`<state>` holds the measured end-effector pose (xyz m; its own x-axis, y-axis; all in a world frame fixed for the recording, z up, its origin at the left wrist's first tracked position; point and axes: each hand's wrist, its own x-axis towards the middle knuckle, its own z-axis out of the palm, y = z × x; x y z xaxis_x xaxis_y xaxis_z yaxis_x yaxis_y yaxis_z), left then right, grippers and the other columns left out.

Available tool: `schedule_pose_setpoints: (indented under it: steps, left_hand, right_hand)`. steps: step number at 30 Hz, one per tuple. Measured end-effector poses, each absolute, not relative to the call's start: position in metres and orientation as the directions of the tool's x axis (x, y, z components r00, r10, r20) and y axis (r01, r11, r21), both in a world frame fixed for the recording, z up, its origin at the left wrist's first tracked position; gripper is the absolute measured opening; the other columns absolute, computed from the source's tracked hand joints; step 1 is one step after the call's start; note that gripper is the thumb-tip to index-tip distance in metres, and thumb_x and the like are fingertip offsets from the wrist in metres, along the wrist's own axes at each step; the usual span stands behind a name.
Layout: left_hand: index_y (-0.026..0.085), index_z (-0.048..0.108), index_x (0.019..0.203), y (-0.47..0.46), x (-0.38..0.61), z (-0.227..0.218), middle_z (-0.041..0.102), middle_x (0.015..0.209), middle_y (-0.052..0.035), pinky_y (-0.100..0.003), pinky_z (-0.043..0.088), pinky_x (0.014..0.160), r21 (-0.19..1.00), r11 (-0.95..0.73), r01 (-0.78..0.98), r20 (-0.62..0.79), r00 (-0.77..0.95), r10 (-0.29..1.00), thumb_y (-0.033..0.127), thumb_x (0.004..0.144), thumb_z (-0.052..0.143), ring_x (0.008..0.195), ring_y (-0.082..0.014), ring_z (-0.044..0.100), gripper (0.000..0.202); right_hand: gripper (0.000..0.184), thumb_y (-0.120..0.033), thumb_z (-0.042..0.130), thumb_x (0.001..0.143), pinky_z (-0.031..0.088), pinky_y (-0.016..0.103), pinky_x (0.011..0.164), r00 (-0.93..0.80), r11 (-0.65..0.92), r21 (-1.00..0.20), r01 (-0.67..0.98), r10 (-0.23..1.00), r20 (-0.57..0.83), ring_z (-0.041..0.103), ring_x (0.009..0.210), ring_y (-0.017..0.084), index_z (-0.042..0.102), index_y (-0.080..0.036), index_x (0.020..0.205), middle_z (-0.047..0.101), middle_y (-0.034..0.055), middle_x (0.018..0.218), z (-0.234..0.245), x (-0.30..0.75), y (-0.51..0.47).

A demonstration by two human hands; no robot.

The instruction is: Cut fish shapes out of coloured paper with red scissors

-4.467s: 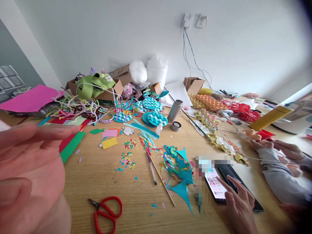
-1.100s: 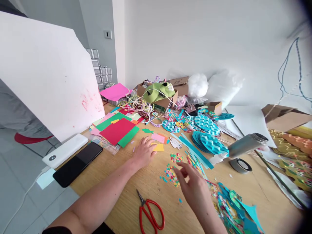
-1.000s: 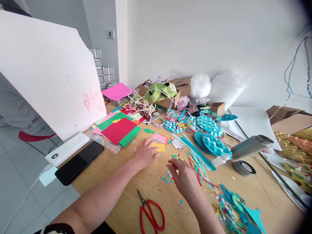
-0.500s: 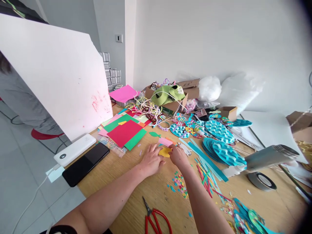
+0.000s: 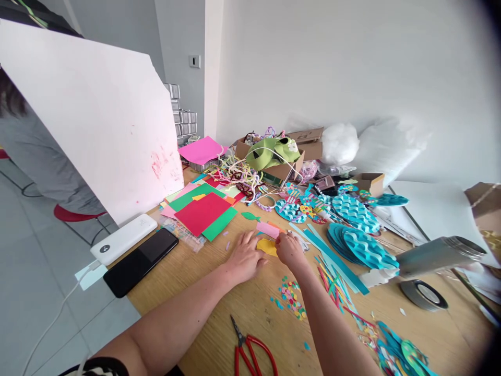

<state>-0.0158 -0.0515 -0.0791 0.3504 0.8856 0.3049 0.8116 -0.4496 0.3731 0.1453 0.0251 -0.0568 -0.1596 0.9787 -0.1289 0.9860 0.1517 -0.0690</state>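
A small yellow paper piece [image 5: 266, 247] lies flat on the wooden table between my hands. My left hand [image 5: 245, 258] rests flat with fingers spread, its fingertips touching the paper's left edge. The fingers of my right hand [image 5: 290, 251] are bent and closed together at the paper's right end, hiding that edge. Just beyond lies a pink paper strip [image 5: 267, 230], with a green paper leaf shape [image 5: 250, 216] further back. Red-handled scissors [image 5: 250, 347] lie near the front edge between my forearms. Small coloured paper dots [image 5: 293, 296] are scattered by my right wrist.
Coloured paper sheets [image 5: 203, 213], a black phone [image 5: 141, 261] and a white power bank [image 5: 124, 239] are at left. Blue paper strips [image 5: 336, 258], blue wavy discs [image 5: 362, 245], a metal bottle [image 5: 440, 256] and grey tape [image 5: 423, 295] stand right. Behind the white board [image 5: 94, 120] sits a person.
The whole view has shifted slightly, so everything appears a little further right. My right fingers have shifted slightly at the yellow paper's end; my left hand stays in place.
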Motion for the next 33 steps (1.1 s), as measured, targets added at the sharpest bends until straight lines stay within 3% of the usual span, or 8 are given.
schedule_pose_setpoints:
  steps: [7,13,16,20,26,29,33]
  left_hand:
    - [0.02,0.071,0.095,-0.05,-0.016,-0.077,0.055,0.13,-0.009,-0.048,0.034,0.111,0.455,-0.504,0.734,0.432,0.313,0.846,0.03,0.089,0.053,0.134,-0.0279,0.035,0.021]
    - [0.016,0.062,0.097,-0.045,-0.016,-0.076,0.061,0.108,-0.0112,-0.043,0.045,0.098,0.659,-0.458,0.596,0.529,0.065,0.846,0.03,0.088,0.056,0.111,-0.0229,0.053,0.018]
    - [0.017,0.057,0.106,-0.043,-0.016,-0.076,0.062,0.108,-0.0102,-0.042,0.047,0.093,0.795,-0.366,0.484,0.443,-0.051,0.895,0.033,0.083,0.063,0.106,-0.0219,0.056,0.029]
    - [0.017,0.057,0.111,-0.042,-0.015,-0.071,0.063,0.113,-0.0105,-0.034,0.049,0.083,0.948,-0.209,0.241,0.234,-0.079,0.969,0.031,0.075,0.071,0.098,-0.0186,0.06,0.041]
    - [0.015,0.062,0.085,-0.041,-0.011,-0.066,0.065,0.08,0.0002,-0.024,0.046,0.069,0.998,0.009,-0.06,-0.006,0.058,0.998,0.021,0.072,0.065,0.075,-0.0126,0.059,0.014]
    - [0.015,0.061,0.076,-0.041,-0.01,-0.068,0.061,0.071,0.0033,-0.022,0.042,0.066,0.992,0.04,-0.119,-0.032,0.063,0.997,0.018,0.07,0.062,0.069,-0.0105,0.055,0.007]
    - [0.015,0.06,0.075,-0.041,-0.011,-0.069,0.058,0.067,0.0042,-0.02,0.038,0.06,0.99,0.05,-0.135,-0.046,0.036,0.998,0.016,0.07,0.059,0.062,-0.0084,0.051,0.006]
  right_hand:
    - [0.028,-0.031,0.059,0.094,0.055,0.042,0.085,-0.179,0.153,-0.174,0.973,0.974,-0.14,0.064,0.1,0.022,0.06,-0.016,0.118,0.063,0.0082,0.119,-0.041,0.158,0.022]
    - [0.014,-0.025,0.059,0.093,0.054,0.034,0.075,-0.171,0.136,-0.301,0.944,0.981,-0.094,0.066,0.082,0.016,0.065,-0.013,0.097,0.069,0.0038,0.094,-0.022,0.164,0.006]
    - [0.01,-0.01,0.056,0.086,0.047,0.026,0.066,-0.176,0.145,-0.372,0.917,0.983,-0.05,0.064,0.072,0.015,0.065,-0.014,0.085,0.068,0.0028,0.077,-0.016,0.163,-0.005]
    - [0.014,-0.009,0.051,0.079,0.041,0.024,0.059,-0.193,0.173,-0.461,0.87,0.981,0.005,0.063,0.068,0.016,0.063,-0.017,0.078,0.067,0.0026,0.071,-0.012,0.158,-0.018]
    - [0.012,-0.012,0.05,0.077,0.044,0.025,0.06,-0.191,0.197,-0.551,0.811,0.979,0.068,0.063,0.066,0.018,0.058,-0.021,0.073,0.067,0.0023,0.069,-0.007,0.153,-0.03]
    - [0.011,-0.015,0.05,0.078,0.046,0.027,0.063,-0.155,0.192,-0.58,0.791,0.981,0.113,0.065,0.07,0.02,0.06,-0.02,0.081,0.069,0.0052,0.074,-0.005,0.149,-0.035]
    - [0.028,-0.028,0.049,0.083,0.049,0.032,0.068,-0.091,0.203,-0.618,0.76,0.974,0.208,0.065,0.08,0.023,0.058,-0.017,0.107,0.07,0.0092,0.09,-0.002,0.159,-0.054]
